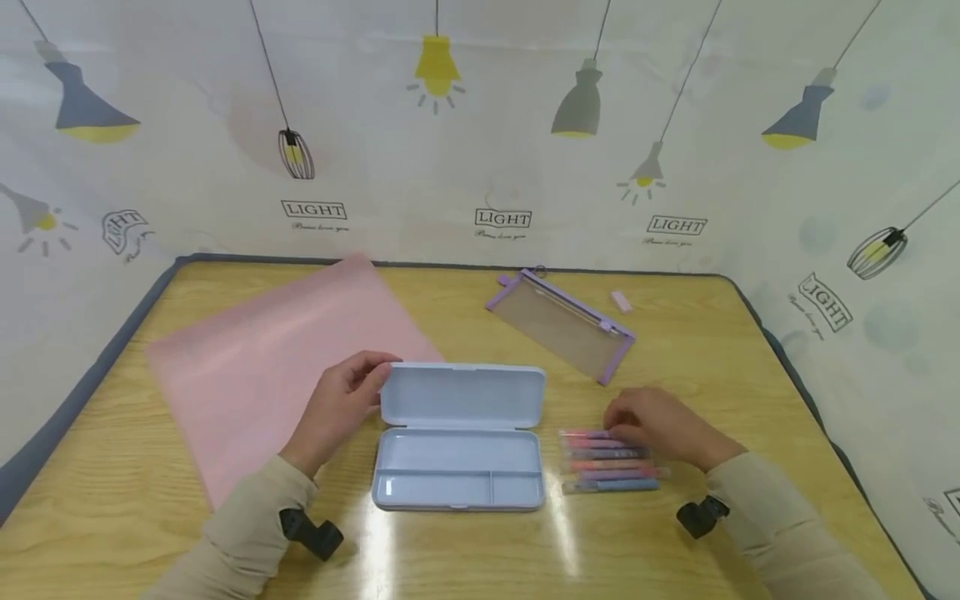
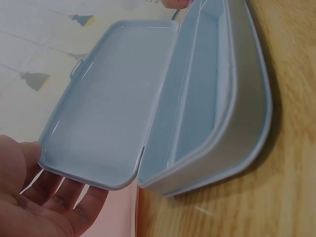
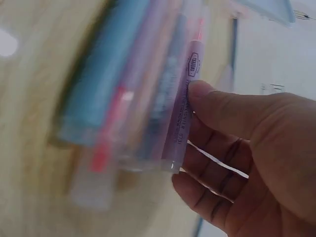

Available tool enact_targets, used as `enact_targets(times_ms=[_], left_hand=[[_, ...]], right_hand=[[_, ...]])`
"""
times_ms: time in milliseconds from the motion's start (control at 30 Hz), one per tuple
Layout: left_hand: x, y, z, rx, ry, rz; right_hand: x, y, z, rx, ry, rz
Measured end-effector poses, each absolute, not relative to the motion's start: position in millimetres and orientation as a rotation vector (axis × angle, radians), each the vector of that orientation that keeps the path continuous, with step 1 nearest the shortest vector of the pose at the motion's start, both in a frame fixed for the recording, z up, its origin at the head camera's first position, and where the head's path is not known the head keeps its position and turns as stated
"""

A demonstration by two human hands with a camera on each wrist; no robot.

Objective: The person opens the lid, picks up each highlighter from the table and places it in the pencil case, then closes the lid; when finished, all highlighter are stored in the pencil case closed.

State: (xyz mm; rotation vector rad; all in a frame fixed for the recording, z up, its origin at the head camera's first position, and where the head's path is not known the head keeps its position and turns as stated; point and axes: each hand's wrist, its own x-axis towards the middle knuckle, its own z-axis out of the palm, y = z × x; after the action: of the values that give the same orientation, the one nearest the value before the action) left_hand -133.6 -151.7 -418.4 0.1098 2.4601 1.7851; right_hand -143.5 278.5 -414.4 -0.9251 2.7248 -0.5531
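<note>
A light blue pencil case [image 1: 457,492] stands open on the table, its lid [image 1: 463,396] tipped up at the back. My left hand [image 1: 341,408] holds the lid's left end; in the left wrist view the fingers [image 2: 64,197] lie behind the lid and the thumb side at its edge. The case's compartments hold nothing. To the right lie several pastel highlighters [image 1: 611,475] side by side in a row. My right hand [image 1: 667,425] is at the far end of the row, where thumb and fingers pinch a purple highlighter [image 3: 185,103].
A pink sheet [image 1: 300,325] lies at the left, reaching behind my left hand. Behind the case and to the right are a mesh zip pouch with purple edges [image 1: 558,325] and a small pink eraser-like block [image 1: 621,301]. A printed cloth wall [image 1: 405,183] borders the table.
</note>
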Motion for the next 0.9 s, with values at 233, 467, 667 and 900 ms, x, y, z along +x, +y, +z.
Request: enact_targets(times_ms=[233, 467, 667, 900], left_hand=[[-133.0, -151.8, -420.6, 0.102, 2.471, 1.759], [-135.9, -153.4, -420.3, 0.105, 2.492, 1.757], [-134.8, -152.7, -419.5, 0.104, 2.447, 1.799], [-134.1, -154.1, -419.3, 0.108, 2.445, 1.810]], right_hand=[[-118.4, 253.9, -381.5, -0.914, 2.723, -0.574], [-106.9, 179.0, -368.1, -1.217, 2.799, -0.425], [-111.1, 132.9, -389.6, -1.309, 2.808, -0.422], [-109.6, 113.0, -404.7, -1.321, 2.799, -0.358]])
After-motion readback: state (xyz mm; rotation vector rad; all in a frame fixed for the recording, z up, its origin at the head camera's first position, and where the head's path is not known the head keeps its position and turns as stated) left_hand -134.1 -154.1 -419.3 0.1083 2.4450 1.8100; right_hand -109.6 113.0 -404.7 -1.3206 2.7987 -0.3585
